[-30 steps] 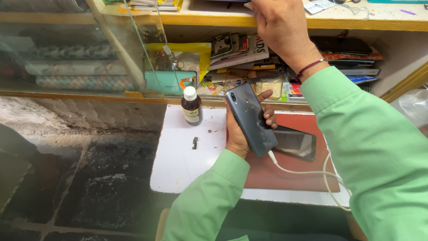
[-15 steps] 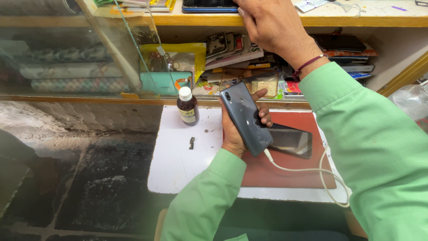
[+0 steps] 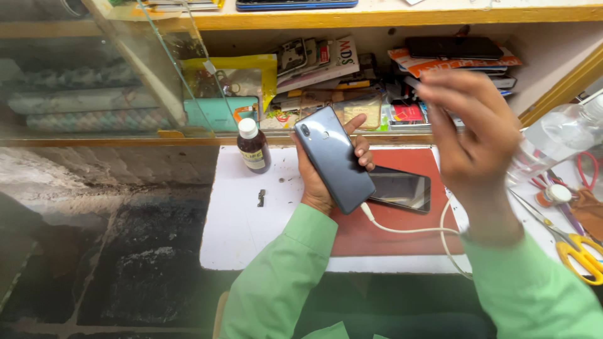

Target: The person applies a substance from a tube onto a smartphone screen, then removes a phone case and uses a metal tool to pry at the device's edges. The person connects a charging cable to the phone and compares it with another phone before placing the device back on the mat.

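The left hand (image 3: 326, 179) wraps its fingers (image 3: 363, 150) around 1 grey phone (image 3: 333, 157), gripping it back side up and tilted above the white surface (image 3: 245, 213). 1 white cable (image 3: 408, 229) runs from the phone's near end. The right hand (image 3: 468, 135) hangs raised and blurred to the right, fingers loosely curled; whether they hold anything I cannot tell. 1 dark phone (image 3: 402, 188) lies on the red mat (image 3: 383, 235). 1 brown bottle (image 3: 253, 147) stands left; 1 pair of yellow-handled scissors (image 3: 575, 245) lies far right.
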